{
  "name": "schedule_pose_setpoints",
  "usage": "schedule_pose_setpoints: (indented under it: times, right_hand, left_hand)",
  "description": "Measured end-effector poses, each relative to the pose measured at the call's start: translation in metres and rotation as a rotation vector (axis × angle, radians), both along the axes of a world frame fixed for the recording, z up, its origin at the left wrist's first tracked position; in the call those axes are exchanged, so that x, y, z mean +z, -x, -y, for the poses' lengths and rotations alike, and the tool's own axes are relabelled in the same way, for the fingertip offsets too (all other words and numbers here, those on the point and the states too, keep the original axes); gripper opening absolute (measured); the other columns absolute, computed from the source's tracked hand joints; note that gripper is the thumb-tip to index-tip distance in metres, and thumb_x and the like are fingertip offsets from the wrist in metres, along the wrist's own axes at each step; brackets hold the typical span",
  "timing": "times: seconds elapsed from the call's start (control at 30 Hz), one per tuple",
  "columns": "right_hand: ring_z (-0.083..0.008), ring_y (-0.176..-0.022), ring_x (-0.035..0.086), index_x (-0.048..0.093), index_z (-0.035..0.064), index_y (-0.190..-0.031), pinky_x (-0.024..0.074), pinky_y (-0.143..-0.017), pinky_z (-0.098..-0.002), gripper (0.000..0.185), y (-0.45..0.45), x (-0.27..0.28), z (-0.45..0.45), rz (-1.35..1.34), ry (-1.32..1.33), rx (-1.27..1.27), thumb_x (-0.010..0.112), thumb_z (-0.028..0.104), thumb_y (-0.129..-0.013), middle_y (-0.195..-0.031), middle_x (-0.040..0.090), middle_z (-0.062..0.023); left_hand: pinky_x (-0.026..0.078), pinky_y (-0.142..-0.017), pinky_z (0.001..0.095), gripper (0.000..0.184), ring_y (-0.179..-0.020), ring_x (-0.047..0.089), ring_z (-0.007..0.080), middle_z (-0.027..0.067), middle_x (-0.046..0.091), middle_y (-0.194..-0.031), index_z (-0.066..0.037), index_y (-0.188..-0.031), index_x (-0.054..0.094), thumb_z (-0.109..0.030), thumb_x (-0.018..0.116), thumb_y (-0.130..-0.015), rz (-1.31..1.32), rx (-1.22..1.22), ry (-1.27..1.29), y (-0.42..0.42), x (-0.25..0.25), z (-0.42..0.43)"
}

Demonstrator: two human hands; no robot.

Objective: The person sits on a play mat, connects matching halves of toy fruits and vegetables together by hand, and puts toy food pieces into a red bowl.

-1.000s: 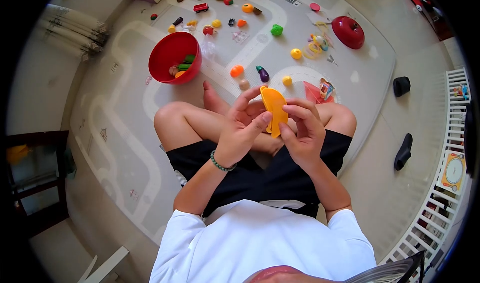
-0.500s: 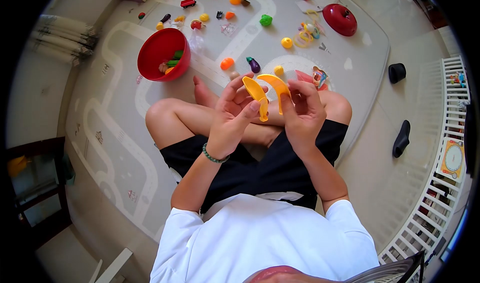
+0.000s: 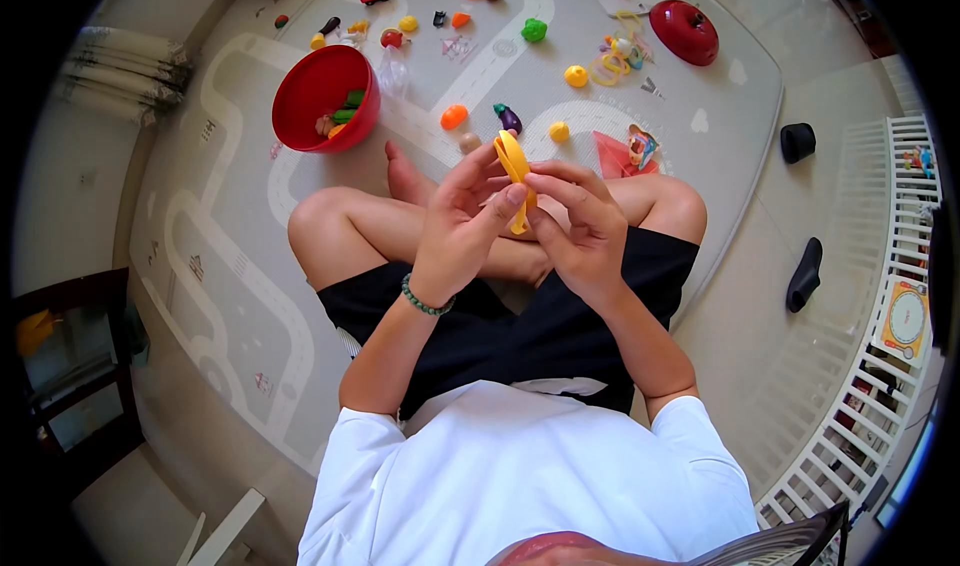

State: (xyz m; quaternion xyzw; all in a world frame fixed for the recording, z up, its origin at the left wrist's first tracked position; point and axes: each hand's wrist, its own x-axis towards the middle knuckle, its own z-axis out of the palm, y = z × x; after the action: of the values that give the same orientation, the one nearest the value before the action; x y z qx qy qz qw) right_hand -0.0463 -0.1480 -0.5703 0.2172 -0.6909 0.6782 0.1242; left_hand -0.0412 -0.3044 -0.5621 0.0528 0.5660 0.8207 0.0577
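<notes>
In front of my crossed legs, both hands hold a yellow toy banana (image 3: 513, 159) that is in two curved halves. The halves lie against each other, with a narrow gap visible near the top. My left hand (image 3: 455, 228) pinches the banana from the left between thumb and fingers; a green beaded bracelet (image 3: 426, 301) circles its wrist. From the right, the fingers of my right hand (image 3: 582, 228) press on the other half. Just beyond the hands lie a purple toy eggplant (image 3: 508, 119), an orange toy (image 3: 454, 117) and a yellow toy (image 3: 559, 131).
A red bowl (image 3: 290, 101) holding toy vegetables stands at the left on the grey play mat (image 3: 240, 296). Its red lid (image 3: 684, 33) lies far right. Several toy foods, including a green one (image 3: 534, 30), are scattered beyond. Dark slippers (image 3: 804, 276) and a white rail fence (image 3: 850, 446) are rightward.
My right hand has moved left and brought its banana half against the half in my left hand. The halves were apart before.
</notes>
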Motion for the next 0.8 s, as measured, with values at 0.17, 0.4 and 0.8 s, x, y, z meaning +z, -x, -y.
schedule_pose_setpoints:
  times: [0.17,0.4,0.8]
  right_hand:
    - [-0.0200,-0.107,0.060,0.057,-0.0032,-0.121,0.0530,-0.089,-0.0300,0.040,0.000,-0.007,-0.004,0.248,0.265,0.167,0.062,-0.007,-0.082,-0.122,0.057,-0.0141]
    - [-0.0203,-0.111,0.058,0.051,-0.0031,-0.126,0.0537,-0.093,-0.0358,0.047,0.000,0.005,-0.016,0.621,0.638,0.356,0.061,-0.009,-0.081,-0.123,0.056,-0.0132]
    - [-0.0213,-0.114,0.056,0.046,0.0027,-0.128,0.0478,-0.098,-0.0419,0.039,0.004,0.003,-0.014,1.006,0.814,0.514,0.050,0.011,-0.090,-0.123,0.052,-0.0108]
  left_hand:
    - [0.048,-0.090,0.0257,0.052,-0.113,0.056,0.0127,0.0078,0.056,-0.128,0.002,-0.142,0.038,-0.015,0.057,-0.097,0.042,-0.153,0.042,0.004,0.004,0.010]
    - [0.053,-0.090,0.0350,0.049,-0.110,0.061,0.0200,0.0155,0.054,-0.130,0.000,-0.143,0.035,-0.018,0.050,-0.100,0.234,-0.231,-0.232,0.009,0.009,0.017]
    - [0.045,-0.090,0.0370,0.038,-0.106,0.059,0.0252,0.0046,0.068,-0.109,-0.013,-0.114,0.069,-0.006,0.070,-0.077,-0.999,0.029,1.099,0.011,0.040,0.020]
